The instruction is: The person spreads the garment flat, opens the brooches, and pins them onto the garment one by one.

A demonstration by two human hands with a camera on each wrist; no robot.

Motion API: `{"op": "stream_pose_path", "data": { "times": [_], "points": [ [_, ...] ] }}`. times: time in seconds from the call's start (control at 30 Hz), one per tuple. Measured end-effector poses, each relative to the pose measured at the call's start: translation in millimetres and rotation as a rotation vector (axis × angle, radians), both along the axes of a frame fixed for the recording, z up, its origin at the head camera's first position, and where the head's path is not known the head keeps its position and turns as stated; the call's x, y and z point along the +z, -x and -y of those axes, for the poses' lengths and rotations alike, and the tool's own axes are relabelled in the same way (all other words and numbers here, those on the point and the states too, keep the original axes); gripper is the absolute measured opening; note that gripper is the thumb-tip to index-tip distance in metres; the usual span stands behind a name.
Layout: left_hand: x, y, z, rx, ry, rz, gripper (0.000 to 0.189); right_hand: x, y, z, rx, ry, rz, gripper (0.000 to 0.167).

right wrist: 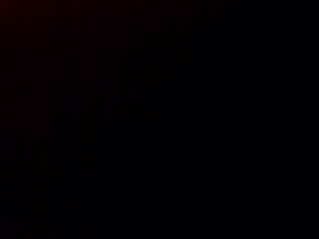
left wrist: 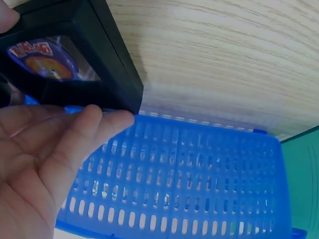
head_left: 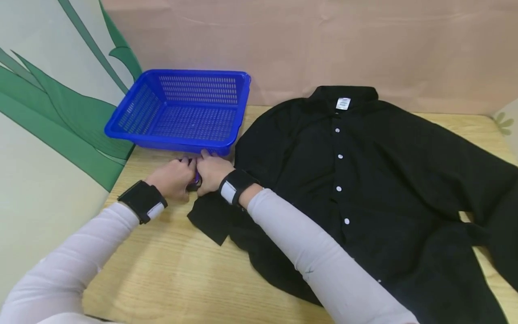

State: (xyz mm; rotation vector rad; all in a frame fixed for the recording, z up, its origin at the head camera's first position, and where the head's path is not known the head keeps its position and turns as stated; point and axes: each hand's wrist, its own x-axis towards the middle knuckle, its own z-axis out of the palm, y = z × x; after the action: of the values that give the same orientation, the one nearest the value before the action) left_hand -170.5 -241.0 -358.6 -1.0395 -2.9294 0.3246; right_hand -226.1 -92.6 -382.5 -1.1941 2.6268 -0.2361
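Note:
Close to the front of the blue basket (head_left: 212, 146), both hands come together at a small black display frame (left wrist: 117, 64). Its clear window shows a round purple and orange piece with red and white lettering. My left hand (head_left: 171, 178) holds the frame from the left; in the left wrist view its fingers (left wrist: 65, 154) lie along the frame's edge, beside the basket wall. From the other side my right hand (head_left: 213, 172) grips it, thumb toward me. The hands cover most of the frame in the head view. The right wrist view is dark.
A black button-up shirt (head_left: 305, 166) lies spread over the right of the wooden table (head_left: 162, 274), its cuff (head_left: 210, 220) just below the hands. The right forearm crosses over the shirt. Behind stands a pinkish wall (head_left: 299, 49); a green leaf-patterned wall (head_left: 69, 112) borders the left.

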Motion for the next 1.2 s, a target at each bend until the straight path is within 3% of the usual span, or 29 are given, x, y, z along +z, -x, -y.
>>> {"op": "stream_pose_path", "data": {
  "times": [0.27, 0.63, 0.93, 1.2],
  "points": [
    [-5.4, 0.6, 3.2, -0.04, 0.032, -0.043, 0.083, 0.5, -1.6, -0.2, 0.003, -0.004, 0.004, 0.087],
    [-8.0, 3.7, 5.2, -0.033, 0.025, -0.021, 0.082, 3.3, -1.8, -1.8, 0.008, -0.016, 0.001, 0.082],
    [13.1, 10.8, 3.1, 0.07, -0.028, 0.203, 0.073, 9.5, -3.2, -3.4, -0.012, -0.042, 0.032, 0.084],
    [26.5, 14.9, 10.2, 0.18, -0.178, 0.343, 0.066, 8.0, -3.1, -2.0, 0.002, -0.05, 0.027, 0.089]
  ]
}}
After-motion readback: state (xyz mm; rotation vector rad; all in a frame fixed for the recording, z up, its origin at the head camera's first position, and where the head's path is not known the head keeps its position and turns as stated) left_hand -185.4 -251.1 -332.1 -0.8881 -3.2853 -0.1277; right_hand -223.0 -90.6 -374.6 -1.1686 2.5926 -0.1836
